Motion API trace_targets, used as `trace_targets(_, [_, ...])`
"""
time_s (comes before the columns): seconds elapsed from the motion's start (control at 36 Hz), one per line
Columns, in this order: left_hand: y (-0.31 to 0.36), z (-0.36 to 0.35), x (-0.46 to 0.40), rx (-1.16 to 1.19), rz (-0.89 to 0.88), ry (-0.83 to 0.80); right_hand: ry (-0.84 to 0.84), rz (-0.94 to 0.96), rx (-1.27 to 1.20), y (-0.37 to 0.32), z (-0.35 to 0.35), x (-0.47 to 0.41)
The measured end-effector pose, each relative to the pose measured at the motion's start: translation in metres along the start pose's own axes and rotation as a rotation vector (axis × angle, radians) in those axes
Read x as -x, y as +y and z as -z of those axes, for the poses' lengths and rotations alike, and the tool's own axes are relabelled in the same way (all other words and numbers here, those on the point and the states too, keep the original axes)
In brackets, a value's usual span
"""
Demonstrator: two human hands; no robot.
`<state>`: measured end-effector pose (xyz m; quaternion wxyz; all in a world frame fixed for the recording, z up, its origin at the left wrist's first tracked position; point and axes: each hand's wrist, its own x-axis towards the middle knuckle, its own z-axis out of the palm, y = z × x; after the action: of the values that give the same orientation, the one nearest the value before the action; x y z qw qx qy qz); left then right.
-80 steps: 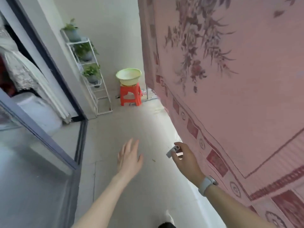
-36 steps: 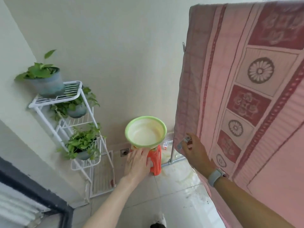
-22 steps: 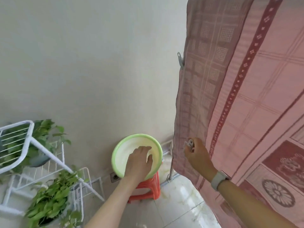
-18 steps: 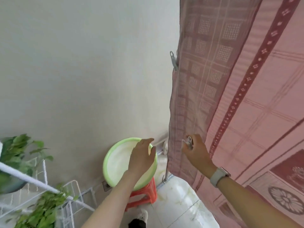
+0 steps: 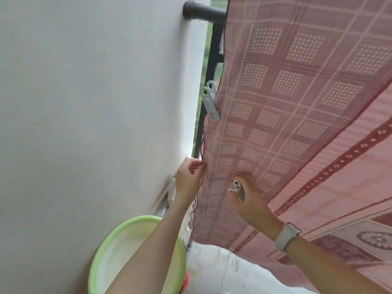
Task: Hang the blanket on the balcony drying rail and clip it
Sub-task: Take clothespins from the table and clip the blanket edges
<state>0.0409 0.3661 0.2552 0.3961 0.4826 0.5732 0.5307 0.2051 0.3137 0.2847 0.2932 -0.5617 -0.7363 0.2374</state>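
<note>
Hanging across the right and upper part of the view, the pink blanket (image 5: 297,102) is a thin woven cloth patterned with pale grid lines, dotted squares and darker maroon bands; its left edge falls in a wavy line beside the dark metal rail post (image 5: 209,85). A plain, smooth white wall (image 5: 95,102) fills the left side, with a dark round pipe (image 5: 201,12) running out of it at the top. Low and near, a round green plastic basin (image 5: 101,257) with a pale inside sits on something orange, partly hidden by the left forearm. A pale grey-white plastic clip (image 5: 210,100), long and flat with a looped end, is clamped on the blanket's left edge against the post. The left hand (image 5: 187,179) pinches that same edge lower down between thumb and curled fingers. The right hand (image 5: 248,198) presses against the cloth just to the right, fingers curled around a second small clip (image 5: 237,188) of pale plastic. A light watch band (image 5: 286,236) wraps the right wrist.
</note>
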Motion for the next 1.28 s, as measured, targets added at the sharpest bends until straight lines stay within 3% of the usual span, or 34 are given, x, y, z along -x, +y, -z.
trace_targets(0.17, [-0.016,-0.014,0.026,-0.061,-0.201,0.153,0.055,-0.046,-0.105,-0.021,-0.005,-0.016])
trace_targets(0.28, [-0.023,-0.014,0.014,-0.05,-0.322,0.099,0.127,-0.131,-0.064,-0.035,-0.016,-0.033])
trace_targets(0.42, [-0.032,-0.005,0.001,0.124,-0.042,-0.096,0.2,-0.164,-0.075,-0.037,-0.023,-0.045])
trace_targets(0.53, [-0.051,-0.001,-0.001,0.094,0.049,-0.181,0.152,-0.147,-0.09,-0.032,-0.021,-0.039])
trace_targets(0.78, [-0.062,-0.004,-0.001,0.046,0.021,-0.195,-0.105,-0.085,-0.012,-0.025,-0.003,-0.025])
trace_targets(0.89, [-0.07,-0.005,0.012,0.081,-0.016,-0.224,-0.117,-0.084,0.003,-0.027,0.005,-0.031])
trace_targets(0.97, [-0.075,-0.007,0.019,-0.017,-0.028,-0.218,-0.128,-0.055,0.072,-0.027,0.007,-0.032])
trace_targets(1.28, [-0.075,-0.011,0.013,-0.228,-0.056,-0.079,-0.132,-0.028,0.049,-0.037,0.013,-0.027])
